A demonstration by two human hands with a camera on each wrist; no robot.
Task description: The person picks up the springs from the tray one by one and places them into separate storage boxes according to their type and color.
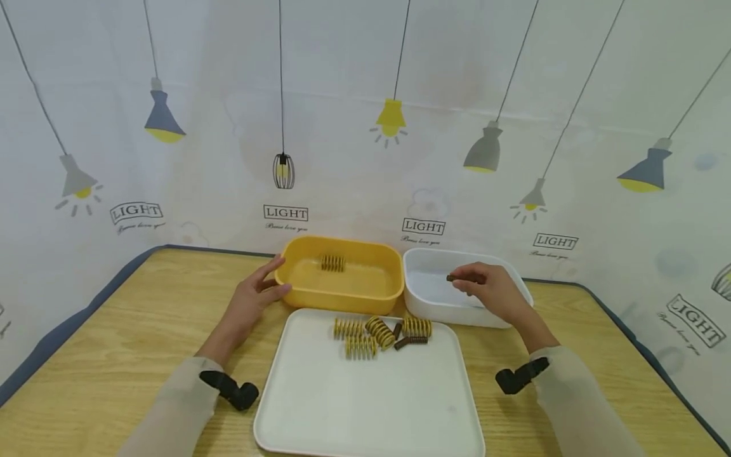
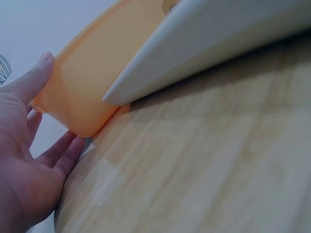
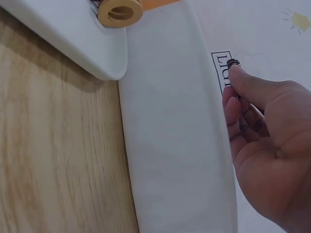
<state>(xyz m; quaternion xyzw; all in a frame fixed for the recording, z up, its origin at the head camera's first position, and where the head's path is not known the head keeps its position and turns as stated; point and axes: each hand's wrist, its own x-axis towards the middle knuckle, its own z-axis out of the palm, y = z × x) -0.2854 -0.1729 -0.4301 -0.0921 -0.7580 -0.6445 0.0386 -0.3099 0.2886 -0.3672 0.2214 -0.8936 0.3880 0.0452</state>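
A small dark spring (image 1: 450,278) is pinched between the thumb and fingertips of the right hand (image 1: 495,293), over the opening of the white bin (image 1: 471,314). Its free end is pointed leftward in the head view and upward in the right wrist view; most of its length is hidden by the fingers, so how far its long axis is tilted cannot be told.

The left end of the yellow bin (image 1: 337,303) is touched by the left hand (image 1: 254,295), whose thumb and fingers are spread apart, the thumb set at the near corner and the fingers farther back. Inside that bin a lone yellow spring (image 1: 333,263) is laid on its side, its long axis running left to right. The two bins are placed side by side, their long sides also running left to right.

On the white tray (image 1: 371,406), four thick yellow springs (image 1: 361,346) are gathered near the far edge. Three are laid with their axes roughly left to right; the fourth is slanted from far left to near right. Among them, thin dark springs (image 1: 419,340) are lying at differing angles, one crosswise and another (image 1: 397,331) aimed mostly away from the person. Tray and bins are carried by the wooden counter (image 1: 131,330).
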